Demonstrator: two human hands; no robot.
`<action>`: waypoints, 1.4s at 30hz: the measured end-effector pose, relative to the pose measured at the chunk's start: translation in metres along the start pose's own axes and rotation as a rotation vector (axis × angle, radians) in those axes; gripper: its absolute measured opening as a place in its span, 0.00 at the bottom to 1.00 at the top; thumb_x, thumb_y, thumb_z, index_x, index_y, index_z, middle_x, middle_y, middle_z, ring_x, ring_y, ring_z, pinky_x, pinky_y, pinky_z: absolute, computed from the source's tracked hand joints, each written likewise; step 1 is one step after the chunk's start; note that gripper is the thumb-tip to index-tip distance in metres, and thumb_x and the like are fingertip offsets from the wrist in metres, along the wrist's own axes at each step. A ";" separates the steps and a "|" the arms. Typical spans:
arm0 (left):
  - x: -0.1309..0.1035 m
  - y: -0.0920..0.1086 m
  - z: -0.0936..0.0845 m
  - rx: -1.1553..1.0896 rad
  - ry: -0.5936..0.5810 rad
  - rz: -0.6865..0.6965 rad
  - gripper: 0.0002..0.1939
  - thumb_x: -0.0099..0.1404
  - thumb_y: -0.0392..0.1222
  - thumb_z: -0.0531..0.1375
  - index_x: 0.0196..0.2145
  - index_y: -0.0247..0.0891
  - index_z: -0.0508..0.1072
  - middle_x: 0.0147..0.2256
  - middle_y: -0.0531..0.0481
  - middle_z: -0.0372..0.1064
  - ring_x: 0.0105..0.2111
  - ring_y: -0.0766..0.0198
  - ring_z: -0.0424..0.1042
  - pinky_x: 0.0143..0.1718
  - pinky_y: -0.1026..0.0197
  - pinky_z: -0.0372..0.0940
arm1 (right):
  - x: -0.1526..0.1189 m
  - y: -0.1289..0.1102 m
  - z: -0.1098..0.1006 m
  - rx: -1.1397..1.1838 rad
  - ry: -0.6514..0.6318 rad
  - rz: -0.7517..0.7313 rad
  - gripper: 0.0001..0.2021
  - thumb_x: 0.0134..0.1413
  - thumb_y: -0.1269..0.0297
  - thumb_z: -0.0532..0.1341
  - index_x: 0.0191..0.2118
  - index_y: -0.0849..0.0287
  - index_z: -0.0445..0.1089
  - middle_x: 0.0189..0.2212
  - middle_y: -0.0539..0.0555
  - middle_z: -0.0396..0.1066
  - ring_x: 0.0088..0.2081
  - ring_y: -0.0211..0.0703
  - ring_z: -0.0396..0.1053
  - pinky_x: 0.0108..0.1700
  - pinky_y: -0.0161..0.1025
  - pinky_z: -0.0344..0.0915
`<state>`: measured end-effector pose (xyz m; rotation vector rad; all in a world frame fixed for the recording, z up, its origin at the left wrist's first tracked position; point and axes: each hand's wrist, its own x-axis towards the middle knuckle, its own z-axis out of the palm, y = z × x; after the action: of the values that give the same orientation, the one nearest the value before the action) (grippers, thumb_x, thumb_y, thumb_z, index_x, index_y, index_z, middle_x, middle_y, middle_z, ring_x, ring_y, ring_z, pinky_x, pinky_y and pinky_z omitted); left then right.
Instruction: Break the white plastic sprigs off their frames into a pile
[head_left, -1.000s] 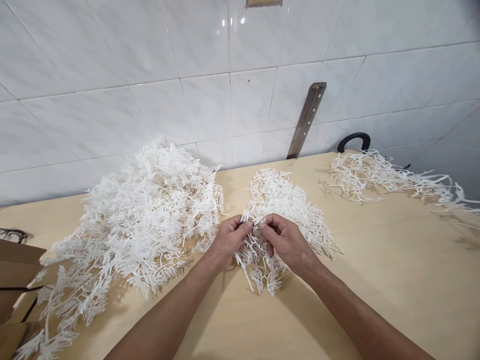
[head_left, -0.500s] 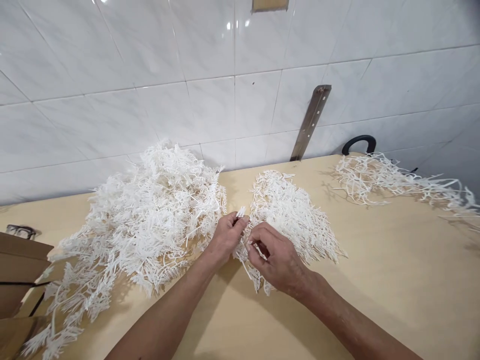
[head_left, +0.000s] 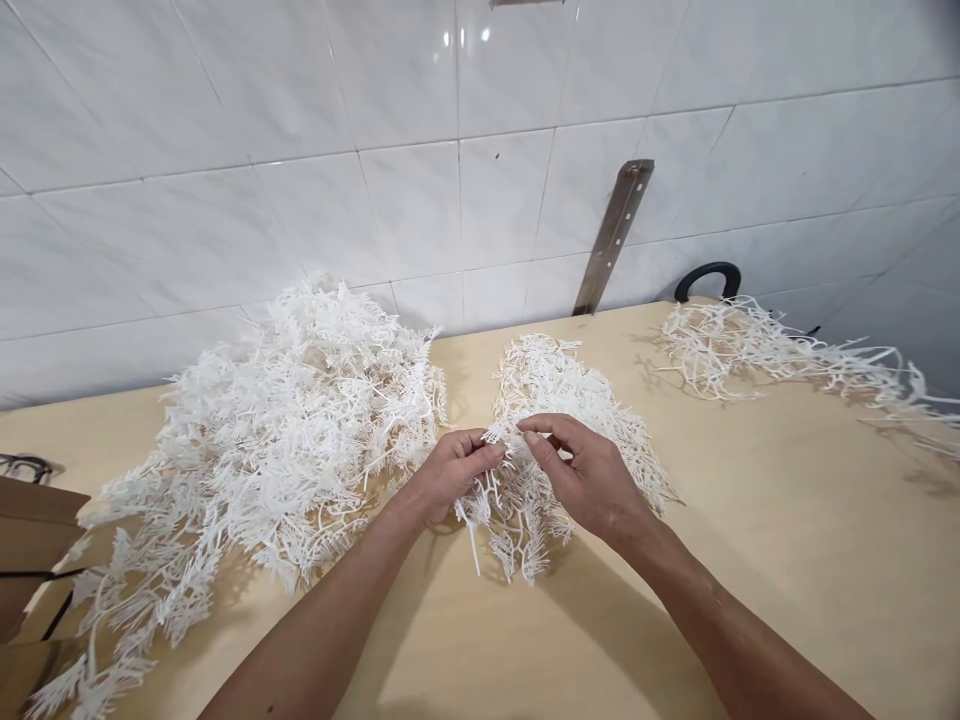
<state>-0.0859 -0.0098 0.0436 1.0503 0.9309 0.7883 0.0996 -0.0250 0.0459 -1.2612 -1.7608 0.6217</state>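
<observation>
My left hand [head_left: 459,470] is closed around a white branched plastic sprig [head_left: 474,510], whose stems hang below the fingers. Just right of it, my right hand [head_left: 577,470] is raised over the smaller white pile [head_left: 592,400], thumb and forefinger close together. Whatever may be between those fingertips is too small to make out. A large heap of white feathery sprigs [head_left: 300,430] lies to the left of my left hand. Several sprigs from the smaller pile spread toward me beneath my hands.
Bare white stems [head_left: 757,350] lie at the right, beside a black curved handle [head_left: 708,270]. A metal strip [head_left: 615,235] leans on the tiled wall. Brown cardboard [head_left: 34,550] and glasses [head_left: 26,466] are at the left edge of the table [head_left: 787,540].
My right hand has moved up and right, away from my left hand. The sprig in my left hand now hangs more visibly. The view has shifted slightly.
</observation>
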 end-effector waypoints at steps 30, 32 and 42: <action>-0.001 -0.003 0.004 0.051 -0.041 0.029 0.22 0.54 0.58 0.67 0.30 0.33 0.70 0.25 0.53 0.63 0.22 0.70 0.61 0.24 0.66 0.56 | 0.002 0.013 -0.001 -0.149 0.024 0.032 0.08 0.61 0.60 0.57 0.40 0.56 0.70 0.28 0.52 0.72 0.24 0.39 0.65 0.27 0.37 0.63; -0.001 -0.003 0.004 -0.002 -0.027 0.005 0.23 0.52 0.57 0.68 0.30 0.33 0.70 0.24 0.53 0.63 0.21 0.70 0.61 0.23 0.66 0.56 | -0.001 0.008 -0.001 -0.061 -0.042 -0.016 0.11 0.62 0.59 0.56 0.44 0.56 0.71 0.37 0.55 0.75 0.28 0.40 0.68 0.29 0.38 0.66; 0.000 0.000 0.004 0.052 0.062 -0.022 0.23 0.52 0.57 0.69 0.26 0.35 0.67 0.20 0.57 0.58 0.18 0.73 0.55 0.18 0.68 0.48 | -0.005 0.002 0.006 -0.120 -0.087 -0.106 0.09 0.62 0.61 0.57 0.37 0.56 0.73 0.28 0.51 0.75 0.24 0.38 0.67 0.28 0.37 0.65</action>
<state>-0.0826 -0.0116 0.0445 1.0647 1.0185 0.7858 0.0960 -0.0285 0.0394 -1.2280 -1.9478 0.5233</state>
